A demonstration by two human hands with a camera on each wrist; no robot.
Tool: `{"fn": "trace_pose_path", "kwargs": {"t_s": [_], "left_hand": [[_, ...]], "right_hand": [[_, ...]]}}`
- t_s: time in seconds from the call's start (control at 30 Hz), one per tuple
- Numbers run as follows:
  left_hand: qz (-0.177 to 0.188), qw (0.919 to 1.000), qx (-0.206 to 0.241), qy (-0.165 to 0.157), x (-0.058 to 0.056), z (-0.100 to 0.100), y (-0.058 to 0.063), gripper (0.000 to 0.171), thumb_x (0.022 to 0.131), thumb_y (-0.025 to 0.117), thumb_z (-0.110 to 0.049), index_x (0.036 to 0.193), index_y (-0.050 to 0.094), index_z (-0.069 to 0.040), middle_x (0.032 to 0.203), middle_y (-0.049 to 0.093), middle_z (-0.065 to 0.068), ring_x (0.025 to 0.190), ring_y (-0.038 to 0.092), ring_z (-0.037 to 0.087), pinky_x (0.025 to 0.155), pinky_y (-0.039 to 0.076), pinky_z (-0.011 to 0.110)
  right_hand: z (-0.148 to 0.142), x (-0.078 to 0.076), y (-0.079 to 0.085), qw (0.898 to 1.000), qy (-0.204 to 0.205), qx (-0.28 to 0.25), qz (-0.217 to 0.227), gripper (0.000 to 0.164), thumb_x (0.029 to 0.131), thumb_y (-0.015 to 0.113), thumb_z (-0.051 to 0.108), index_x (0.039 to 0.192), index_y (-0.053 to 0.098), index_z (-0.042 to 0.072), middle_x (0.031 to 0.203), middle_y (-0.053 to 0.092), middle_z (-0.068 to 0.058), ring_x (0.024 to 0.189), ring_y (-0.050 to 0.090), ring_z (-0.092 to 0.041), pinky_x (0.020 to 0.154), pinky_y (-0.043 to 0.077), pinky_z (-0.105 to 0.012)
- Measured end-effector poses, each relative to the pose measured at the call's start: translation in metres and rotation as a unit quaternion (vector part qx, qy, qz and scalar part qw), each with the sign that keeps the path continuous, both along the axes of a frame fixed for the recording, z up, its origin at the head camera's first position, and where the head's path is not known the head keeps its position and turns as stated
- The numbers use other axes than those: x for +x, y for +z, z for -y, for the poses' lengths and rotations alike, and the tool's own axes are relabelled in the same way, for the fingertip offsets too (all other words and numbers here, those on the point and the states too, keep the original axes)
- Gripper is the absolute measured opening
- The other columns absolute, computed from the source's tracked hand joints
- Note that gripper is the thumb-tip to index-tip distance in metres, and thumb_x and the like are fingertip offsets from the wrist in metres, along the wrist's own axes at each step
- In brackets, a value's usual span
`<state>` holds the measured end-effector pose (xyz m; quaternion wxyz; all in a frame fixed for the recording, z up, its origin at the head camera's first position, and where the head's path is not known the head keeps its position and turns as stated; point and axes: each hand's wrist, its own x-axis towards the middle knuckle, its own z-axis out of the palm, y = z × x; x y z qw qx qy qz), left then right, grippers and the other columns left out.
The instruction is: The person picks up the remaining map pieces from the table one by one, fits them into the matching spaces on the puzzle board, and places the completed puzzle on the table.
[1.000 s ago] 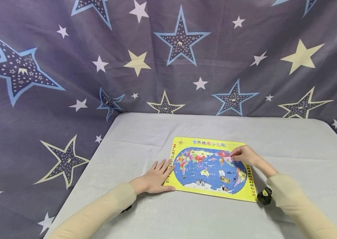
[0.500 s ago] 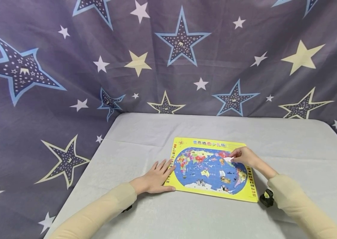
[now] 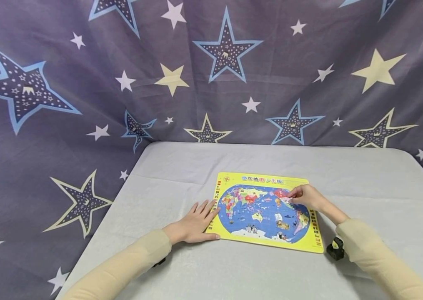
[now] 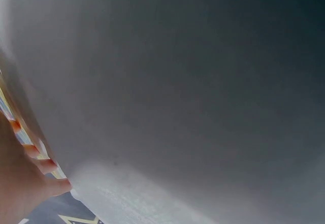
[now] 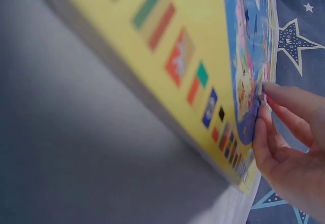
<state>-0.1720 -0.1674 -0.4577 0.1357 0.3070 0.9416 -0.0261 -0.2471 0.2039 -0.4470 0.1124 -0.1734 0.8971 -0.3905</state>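
Observation:
A yellow-bordered world map puzzle board [image 3: 230, 236] lies flat on the grey-covered table, its blue oval filled with coloured continents and small animals. My left hand [image 3: 195, 223] rests with fingers spread over the board's left edge. At the upper right of the map, my right hand [image 3: 307, 197] pinches a small pale pink puzzle piece [image 3: 286, 200] between thumb and fingertips, right at the map's surface. The right wrist view shows the thin edge of the piece [image 5: 262, 93] at the fingertips, partly hidden by them. In the left wrist view, the fingers [image 4: 43, 165] lie along the board's edge.
The grey table cover [image 3: 181, 166] surrounds the board. A dark curtain [image 3: 196, 96] with stars hangs behind the table and along its left side. A black wrist device [image 3: 335, 248] sits below the right sleeve, close to the board's lower right corner.
The piece in the right hand was pink, showed white half a second ago, and looks pale pink again as its tilt shifts slightly. The left hand and the board have stayed put.

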Motion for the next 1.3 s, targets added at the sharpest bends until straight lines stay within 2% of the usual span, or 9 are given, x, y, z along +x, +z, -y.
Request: {"fn": "trace_pose_path", "kwargs": {"t_s": [0.17,0.33,0.63,1.1,1.3], "left_hand": [[-0.003,1.0,0.001,0.0,-0.0002,0.0013,-0.0014,0.088,0.079,0.02,-0.074,0.144,0.011,-0.014,0.149,0.0,0.009,0.135,0.002,0.029,0.105,0.008,0.049],[-0.003,1.0,0.004,-0.002,0.0,0.0025,-0.0016,0.088,0.08,0.021,-0.073,0.144,0.011,-0.014,0.149,0.001,0.01,0.134,0.003,0.029,0.105,0.008,0.049],[-0.002,0.9999,0.01,-0.003,0.0001,0.0034,-0.0014,0.088,0.08,0.022,-0.073,0.144,0.012,-0.013,0.148,0.002,0.011,0.134,0.003,0.03,0.105,0.007,0.05],[0.003,1.0,-0.003,0.0,0.0019,0.0026,0.0009,0.088,0.08,0.02,-0.073,0.144,0.009,-0.015,0.149,-0.001,0.008,0.135,0.001,0.028,0.106,0.007,0.048],[0.006,1.0,-0.001,-0.001,0.0013,0.0024,0.0044,0.087,0.08,0.022,-0.073,0.144,0.01,-0.014,0.149,0.0,0.009,0.134,0.002,0.029,0.106,0.007,0.049]], "right_hand": [[-0.0002,0.0005,-0.0007,1.0,0.004,0.011,-0.008,0.02,0.075,0.067,0.005,0.091,0.066,-0.007,0.08,0.064,-0.011,0.061,0.054,-0.013,0.054,0.045,-0.023],[-0.0019,0.0013,-0.0005,1.0,0.016,0.009,-0.008,0.024,0.074,0.069,0.004,0.095,0.065,-0.008,0.074,0.06,-0.006,0.058,0.048,-0.012,0.05,0.04,-0.02],[-0.0025,0.0032,0.0,1.0,0.023,0.006,-0.014,0.019,0.075,0.065,0.001,0.092,0.066,-0.007,0.068,0.055,-0.004,0.055,0.043,-0.01,0.048,0.034,-0.019],[-0.0009,0.0055,-0.0029,1.0,-0.001,0.005,-0.008,0.019,0.077,0.064,0.003,0.093,0.066,-0.007,0.074,0.059,-0.006,0.06,0.048,-0.014,0.05,0.039,-0.02],[-0.0025,0.0071,0.0027,1.0,-0.004,0.01,-0.015,0.02,0.077,0.065,0.005,0.094,0.066,-0.005,0.085,0.064,-0.012,0.07,0.055,-0.016,0.061,0.046,-0.026]]}}
